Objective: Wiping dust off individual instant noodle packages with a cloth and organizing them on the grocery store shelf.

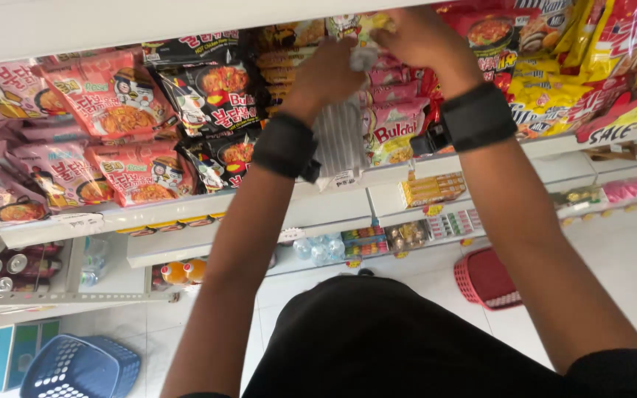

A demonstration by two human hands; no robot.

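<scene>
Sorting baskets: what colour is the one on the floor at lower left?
Blue basket, head view.

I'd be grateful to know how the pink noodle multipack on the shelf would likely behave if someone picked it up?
The pink noodle multipack looks film-wrapped and puffy, so probably light for its size and crinkly. Its glossy wrap may be slightly slippery. It leans against neighbouring packs, so it would likely sag or slump rather than stand stiff.

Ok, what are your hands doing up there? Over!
Left hand and right hand both up at the noodle shelf, gripping a clear wrapper. Pink packs right behind it. Nothing blocking.
</scene>
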